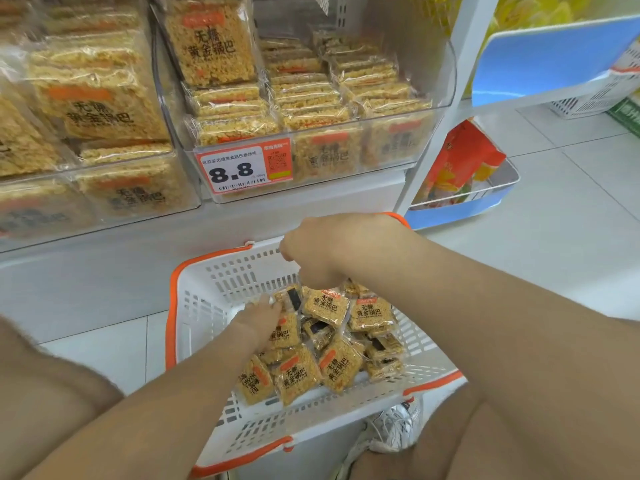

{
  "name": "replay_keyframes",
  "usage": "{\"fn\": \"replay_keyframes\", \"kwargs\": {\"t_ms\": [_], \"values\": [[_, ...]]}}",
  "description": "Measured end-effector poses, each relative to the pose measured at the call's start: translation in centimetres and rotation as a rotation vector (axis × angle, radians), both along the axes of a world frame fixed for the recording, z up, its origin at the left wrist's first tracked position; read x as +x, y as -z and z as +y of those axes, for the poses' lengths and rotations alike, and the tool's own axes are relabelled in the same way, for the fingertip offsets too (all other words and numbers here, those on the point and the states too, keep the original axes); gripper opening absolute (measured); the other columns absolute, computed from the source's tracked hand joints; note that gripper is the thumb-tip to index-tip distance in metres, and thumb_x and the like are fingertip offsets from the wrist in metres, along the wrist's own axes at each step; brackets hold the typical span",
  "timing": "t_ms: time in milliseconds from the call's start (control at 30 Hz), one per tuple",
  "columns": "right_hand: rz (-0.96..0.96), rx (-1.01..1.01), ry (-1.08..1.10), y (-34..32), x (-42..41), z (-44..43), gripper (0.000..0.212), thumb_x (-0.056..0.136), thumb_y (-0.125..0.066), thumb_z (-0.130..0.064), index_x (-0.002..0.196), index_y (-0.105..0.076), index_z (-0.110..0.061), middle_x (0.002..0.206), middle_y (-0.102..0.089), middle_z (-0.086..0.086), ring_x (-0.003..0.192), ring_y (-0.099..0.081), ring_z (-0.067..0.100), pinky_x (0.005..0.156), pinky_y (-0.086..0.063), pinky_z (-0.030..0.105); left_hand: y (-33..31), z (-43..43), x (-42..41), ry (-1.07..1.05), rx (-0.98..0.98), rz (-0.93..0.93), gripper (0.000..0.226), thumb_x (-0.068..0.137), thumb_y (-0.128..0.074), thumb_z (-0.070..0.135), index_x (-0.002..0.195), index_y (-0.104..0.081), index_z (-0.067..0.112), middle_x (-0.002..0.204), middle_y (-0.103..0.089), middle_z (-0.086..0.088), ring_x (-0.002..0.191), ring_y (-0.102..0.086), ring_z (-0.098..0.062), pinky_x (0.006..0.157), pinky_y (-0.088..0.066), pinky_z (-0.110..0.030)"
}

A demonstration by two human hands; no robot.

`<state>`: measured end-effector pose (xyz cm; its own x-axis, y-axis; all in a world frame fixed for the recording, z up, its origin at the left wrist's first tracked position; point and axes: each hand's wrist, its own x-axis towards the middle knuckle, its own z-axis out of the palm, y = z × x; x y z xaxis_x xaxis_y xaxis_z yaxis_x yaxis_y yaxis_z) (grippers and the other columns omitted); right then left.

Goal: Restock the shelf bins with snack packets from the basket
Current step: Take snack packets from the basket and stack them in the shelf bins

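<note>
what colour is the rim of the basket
Orange rim on a white slotted basket; the head view shows it clearly.

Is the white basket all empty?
No, a pile of snack packets lies inside the basket, covering much of its bottom.

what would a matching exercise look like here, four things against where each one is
Things:
1 price tag
2 left hand
3 white sneaker
4 orange bag

Places:
a in the blue bin
b on the snack packets in the basket
c on the front of the clear shelf bin
d on the floor by the basket's near edge

Pairs: 1-c, 2-b, 3-d, 4-a
</note>
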<state>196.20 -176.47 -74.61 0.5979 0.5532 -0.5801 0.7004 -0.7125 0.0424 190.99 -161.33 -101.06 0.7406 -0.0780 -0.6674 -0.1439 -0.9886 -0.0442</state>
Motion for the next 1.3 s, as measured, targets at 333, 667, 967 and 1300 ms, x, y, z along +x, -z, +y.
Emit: {"fn": "replay_keyframes", "kwargs": {"t_ms": [333, 667, 967, 1300], "values": [[0.008, 0.007, 0.023, -2.0, 0.7, -1.0, 0.039, 0.103, -0.048, -0.016, 0.141, -0.057, -0.018, 0.139, -0.058, 0.007, 0.12, -0.064, 0.031, 0.096, -0.056, 0.043, -5.1, -0.5, 3.2, -0.29, -0.584, 0.008, 0.021, 0.095, -0.076, 0.037, 0.108, -0.062, 0.026, 0.107, -0.059, 0.004, 0.09, -0.061, -0.013, 0.079, -0.044, -0.034], [-0.027, 0.035, 0.189, -6.4, 2.2, -5.9, 0.036, 0.093, -0.06, -0.021, 0.125, -0.072, -0.01, 0.125, -0.071, 0.011, 0.109, -0.071, 0.032, 0.088, -0.06, 0.044, -20.9, -5.2, 2.8, -0.069, -0.981, -0.46, 0.031, 0.099, -0.072, 0.042, 0.126, -0.07, 0.026, 0.118, -0.069, 0.022, 0.095, -0.062, 0.009, 0.078, -0.046, -0.013], [-0.123, 0.686, 0.326, -10.1, 2.1, -7.2, 0.018, 0.102, -0.064, -0.031, 0.114, -0.076, -0.027, 0.092, -0.072, -0.006, 0.087, -0.066, 0.017, 0.073, -0.047, 0.029, -32.2, -0.9, 3.4, -0.02, -0.946, -0.669, 0.027, 0.097, -0.074, 0.025, 0.123, -0.069, 0.031, 0.083, -0.067, 0.009, 0.07, -0.062, -0.011, 0.068, -0.053, -0.041], [-0.088, 1.192, 0.506, -11.4, 2.9, -4.5, 0.025, 0.108, -0.053, -0.022, 0.117, -0.076, -0.022, 0.096, -0.077, 0.002, 0.087, -0.074, 0.026, 0.075, -0.063, 0.051, -37.8, 1.7, 4.4, 0.267, -0.5, -0.975, 0.086, 0.063, -0.076, 0.073, 0.136, -0.055, 0.033, 0.121, -0.051, 0.014, 0.11, -0.048, -0.009, 0.096, -0.05, -0.036]]}}
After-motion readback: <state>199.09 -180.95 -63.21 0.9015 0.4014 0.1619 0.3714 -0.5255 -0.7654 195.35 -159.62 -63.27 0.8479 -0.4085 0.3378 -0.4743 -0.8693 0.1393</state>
